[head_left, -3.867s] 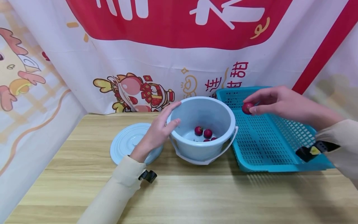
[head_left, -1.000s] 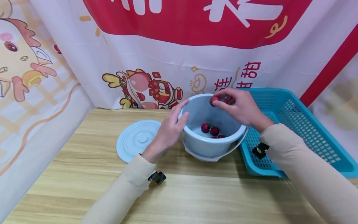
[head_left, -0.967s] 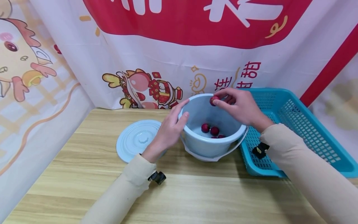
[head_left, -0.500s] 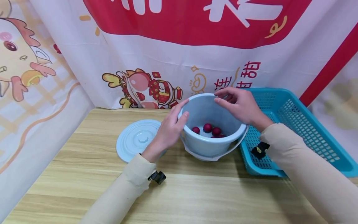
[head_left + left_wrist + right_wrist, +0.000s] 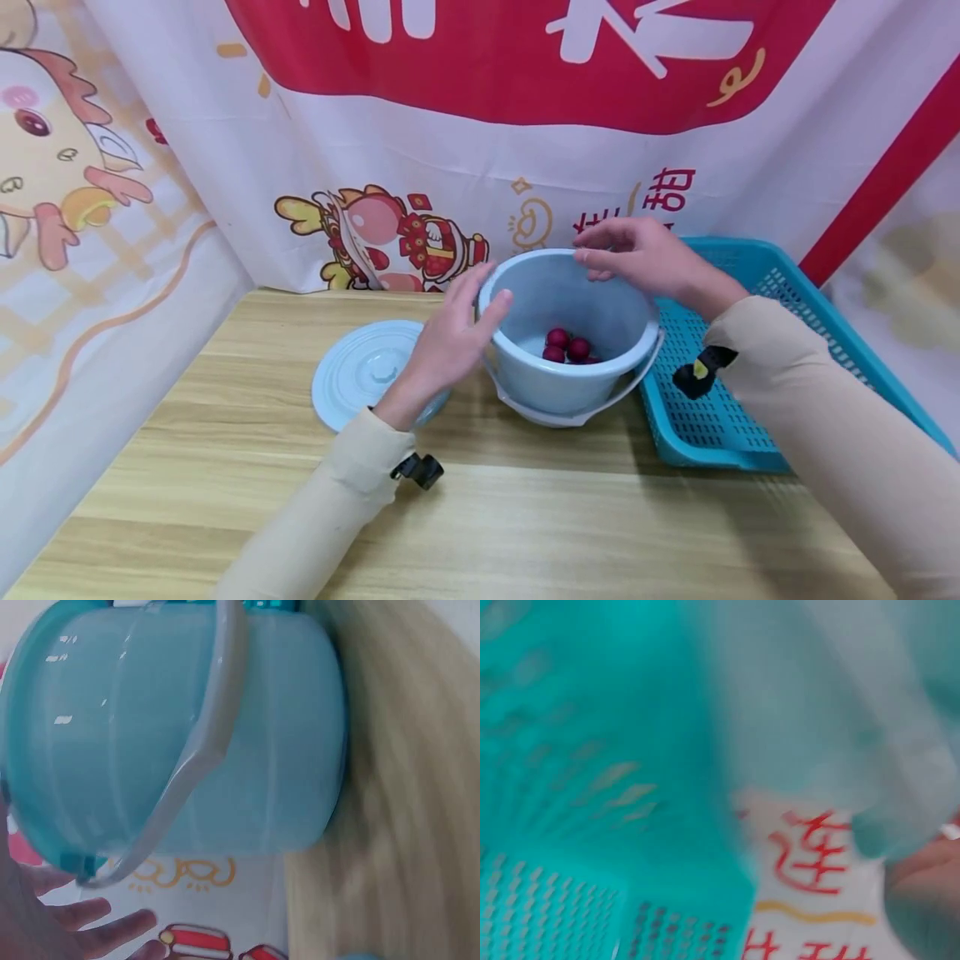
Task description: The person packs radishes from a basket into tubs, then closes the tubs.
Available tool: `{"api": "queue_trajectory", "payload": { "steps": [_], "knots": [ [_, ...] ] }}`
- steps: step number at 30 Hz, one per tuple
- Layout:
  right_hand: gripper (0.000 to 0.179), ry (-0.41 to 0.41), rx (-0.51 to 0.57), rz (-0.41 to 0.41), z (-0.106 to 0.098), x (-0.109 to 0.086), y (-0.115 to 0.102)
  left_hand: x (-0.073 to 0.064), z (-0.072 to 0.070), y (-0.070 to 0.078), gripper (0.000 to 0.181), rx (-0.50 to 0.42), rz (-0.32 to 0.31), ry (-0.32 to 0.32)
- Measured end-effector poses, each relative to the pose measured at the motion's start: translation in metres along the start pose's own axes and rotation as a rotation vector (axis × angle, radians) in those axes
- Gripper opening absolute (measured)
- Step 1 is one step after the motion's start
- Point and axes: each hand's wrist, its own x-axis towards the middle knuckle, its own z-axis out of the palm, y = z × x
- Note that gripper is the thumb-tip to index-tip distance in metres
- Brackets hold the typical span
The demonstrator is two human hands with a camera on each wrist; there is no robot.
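Note:
A light blue bucket stands upright on the table, with its pale handle hanging down in front. On its floor, several small round dark-red fruits lie bunched together. My left hand is at the bucket's left rim, thumb and fingers spread and relaxed; in the left wrist view its fingers stretch out beside the rim. Over the right back rim hovers my right hand, fingers loosely bent and nothing between them. The right wrist view is blurred and catches only part of that hand.
Left of the bucket, a light blue lid lies flat on the wooden table, partly behind my left wrist. A turquoise perforated basket stands close on the right, under my right forearm. Printed cloth hangs behind and at the sides.
My right hand has let a red fruit drop into the bucket, then risen slightly. Inside, the fruits have rolled closer together. My left hand has loosened and shifted a little left at the rim.

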Motion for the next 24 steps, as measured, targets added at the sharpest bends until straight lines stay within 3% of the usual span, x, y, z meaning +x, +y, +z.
{"api": "queue_trajectory", "payload": {
  "steps": [2, 6, 12, 16, 24],
  "knots": [
    [0.059, -0.033, 0.018, 0.026, -0.002, 0.001, -0.012, 0.001, -0.009, -0.001, 0.071, -0.023, -0.013, 0.025],
    [0.067, -0.032, 0.072, 0.064, 0.002, 0.003, -0.040, 0.001, -0.033, -0.005, 0.071, -0.156, -0.030, 0.082],
    [0.072, 0.014, 0.157, 0.113, 0.028, 0.006, -0.086, -0.005, -0.072, -0.011, 0.070, -0.303, -0.069, 0.117],
    [0.069, 0.024, 0.153, 0.114, 0.049, 0.008, -0.119, -0.014, -0.099, -0.015, 0.072, -0.364, -0.129, 0.130],
    [0.071, 0.030, 0.269, 0.107, 0.084, 0.007, -0.160, -0.037, -0.143, -0.032, 0.084, -0.637, -0.280, 0.131]
  ]
}}
